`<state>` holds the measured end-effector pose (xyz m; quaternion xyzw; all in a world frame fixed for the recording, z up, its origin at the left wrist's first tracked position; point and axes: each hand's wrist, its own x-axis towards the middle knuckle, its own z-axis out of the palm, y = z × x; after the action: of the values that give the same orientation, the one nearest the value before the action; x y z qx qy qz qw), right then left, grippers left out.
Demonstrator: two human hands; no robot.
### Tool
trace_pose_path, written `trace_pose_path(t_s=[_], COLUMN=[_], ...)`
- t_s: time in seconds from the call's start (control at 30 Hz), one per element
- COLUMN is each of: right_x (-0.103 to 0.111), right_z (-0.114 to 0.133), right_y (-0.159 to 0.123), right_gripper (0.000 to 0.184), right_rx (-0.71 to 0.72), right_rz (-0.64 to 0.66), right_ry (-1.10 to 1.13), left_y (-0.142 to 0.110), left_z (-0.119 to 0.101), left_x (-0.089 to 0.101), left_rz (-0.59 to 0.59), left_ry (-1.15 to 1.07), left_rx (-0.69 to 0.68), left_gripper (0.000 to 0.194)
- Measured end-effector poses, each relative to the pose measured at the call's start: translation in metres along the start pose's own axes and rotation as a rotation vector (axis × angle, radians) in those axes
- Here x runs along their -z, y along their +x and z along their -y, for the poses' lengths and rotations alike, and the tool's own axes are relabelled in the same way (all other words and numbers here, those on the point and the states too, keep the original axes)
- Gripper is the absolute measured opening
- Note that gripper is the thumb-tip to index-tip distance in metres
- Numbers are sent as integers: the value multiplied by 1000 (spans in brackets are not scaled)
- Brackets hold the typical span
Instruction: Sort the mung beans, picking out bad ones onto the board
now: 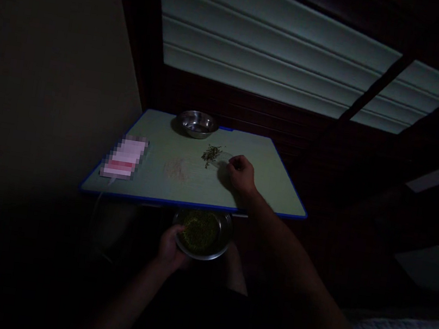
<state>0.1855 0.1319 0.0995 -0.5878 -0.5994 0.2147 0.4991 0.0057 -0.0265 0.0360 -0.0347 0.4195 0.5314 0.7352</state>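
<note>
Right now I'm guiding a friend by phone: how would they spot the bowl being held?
Find the green table with blue edging. Just below its near edge, the left hand grips a steel bowl. Unlike the empty bowl at the table's far edge, it holds green grains.

Both forearms were bare, with no sleeve in view on either one. The left hand (171, 247) and the right hand (241, 174) were bare too, without gloves. No ring, watch or band could be made out in the dim light. Fine hair showed along the right forearm near the wrist
</note>
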Motion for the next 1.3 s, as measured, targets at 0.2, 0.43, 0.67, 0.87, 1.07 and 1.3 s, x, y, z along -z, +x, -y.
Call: trace_pose_path(t_s=[0.2, 0.43, 0.67, 0.87, 1.07, 1.3], right_x=[-1, -2, -2, -3, -2, -3], right_z=[-4, -17, -11, -5, -4, -9], right_y=[7, 9, 8, 6, 6, 6], right_gripper=[10, 20, 21, 19, 19, 17], right_rx=[-52, 145, 174, 208, 242, 249], right_rz=[13, 75, 139, 173, 212, 230], right_ry=[-71, -66, -199, -298, -296, -204], left_y=[1, -4, -4, -7, -11, -6], left_z=[9, 19, 22, 21, 17, 15], left_x=[-4, -7, -5, -7, -5, -8], left_rz=[6, 5, -12, 28, 2, 61], left_ry=[-87, -131, -85, -106, -83, -90], left_rx=[-55, -117, -159, -191, -185, -204], left_gripper=[32, 29, 29, 26, 25, 30])
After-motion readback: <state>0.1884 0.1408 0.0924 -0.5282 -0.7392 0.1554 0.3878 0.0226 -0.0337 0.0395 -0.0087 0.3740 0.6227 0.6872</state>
